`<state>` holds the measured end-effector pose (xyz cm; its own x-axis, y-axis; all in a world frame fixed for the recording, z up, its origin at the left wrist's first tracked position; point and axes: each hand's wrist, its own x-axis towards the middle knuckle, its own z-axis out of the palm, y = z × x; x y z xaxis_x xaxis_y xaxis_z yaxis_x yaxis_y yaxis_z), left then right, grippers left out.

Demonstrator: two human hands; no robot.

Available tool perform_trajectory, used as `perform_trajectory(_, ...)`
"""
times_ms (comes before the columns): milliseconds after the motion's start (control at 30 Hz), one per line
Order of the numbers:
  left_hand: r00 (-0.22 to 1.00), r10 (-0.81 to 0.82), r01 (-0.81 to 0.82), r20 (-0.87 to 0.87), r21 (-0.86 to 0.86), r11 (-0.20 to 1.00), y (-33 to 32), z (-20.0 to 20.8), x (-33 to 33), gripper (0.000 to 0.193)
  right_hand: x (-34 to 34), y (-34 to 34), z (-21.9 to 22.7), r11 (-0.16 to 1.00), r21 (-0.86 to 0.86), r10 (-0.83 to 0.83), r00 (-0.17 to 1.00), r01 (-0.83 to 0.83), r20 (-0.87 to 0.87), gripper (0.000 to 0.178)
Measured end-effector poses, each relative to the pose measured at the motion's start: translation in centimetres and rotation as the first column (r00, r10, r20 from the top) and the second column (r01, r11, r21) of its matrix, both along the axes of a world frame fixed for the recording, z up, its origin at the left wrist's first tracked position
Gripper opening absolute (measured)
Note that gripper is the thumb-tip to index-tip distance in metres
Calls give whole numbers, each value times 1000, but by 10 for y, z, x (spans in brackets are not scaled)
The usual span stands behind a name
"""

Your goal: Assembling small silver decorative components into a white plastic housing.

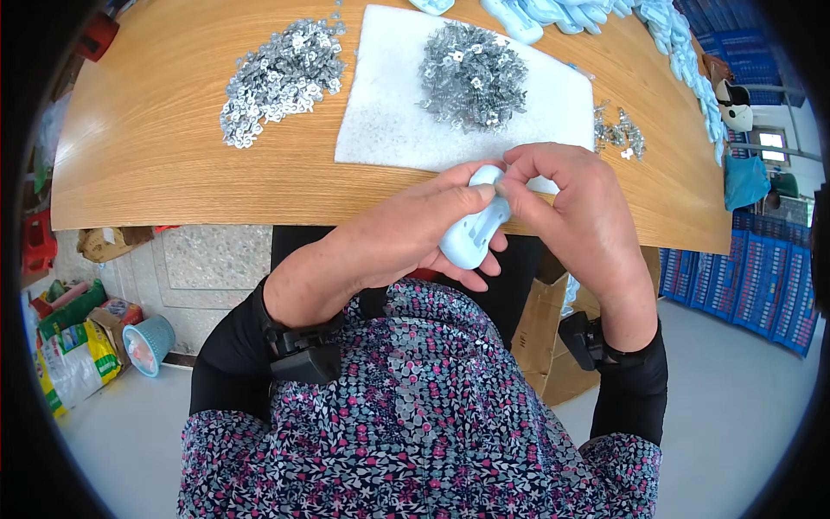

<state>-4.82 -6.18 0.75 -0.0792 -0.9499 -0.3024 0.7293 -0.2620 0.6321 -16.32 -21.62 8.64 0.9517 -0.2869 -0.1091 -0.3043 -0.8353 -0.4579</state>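
My left hand (424, 212) is wrapped round a light blue plastic casing (467, 246), long and rounded, with a recessed slot along its upward face. The thumb presses on top while the other fingers support it from below. At the casing's upper end, my right hand (566, 195) is closed in a pinch with thumb and forefinger; whatever lies between those fingertips is hidden. Both hands are just over the table's near edge. Beyond them, a heap of small silvery wire-like metal parts (473, 78) rests on a white padded sheet (380, 117).
Flat metal pieces (285, 80) are piled left of the sheet on the wooden table (173, 164). A smaller metal heap (619, 135) lies to the right. More blue casings (562, 12) line the far edge. Below stand a cardboard box (540, 333) and a small basket (149, 344).
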Motion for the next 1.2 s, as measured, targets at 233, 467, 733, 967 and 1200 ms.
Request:
perform_trajectory(233, 984, -23, 13, -176, -58, 998, 3, -10, 7, 56, -11, -3, -14, 922, 314, -251, 967, 228, 34, 19)
perform_trajectory(467, 1000, -7, 7, 11, -31, 999, 1, 5, 9, 53, -25, 0, -27, 484, 820, -384, 916, 305, -114, 24)
perform_trajectory(733, 606, 39, 43, 794, -81, 996, 0, 6, 5, 43, -31, 4, -34, 557, 773, -326, 936, 305, -135, 24)
perform_trajectory(967, 994, 97, -101, -46, -92, 991, -2, -8, 7, 43, -31, 8, -28, 447, 879, -382, 924, 165, 21, 30)
perform_trajectory(1200, 914, -3, -80, -406, -187, 979, 2, -16, 2, 42, -26, 12, -47, 490, 859, -364, 930, 145, 51, 24)
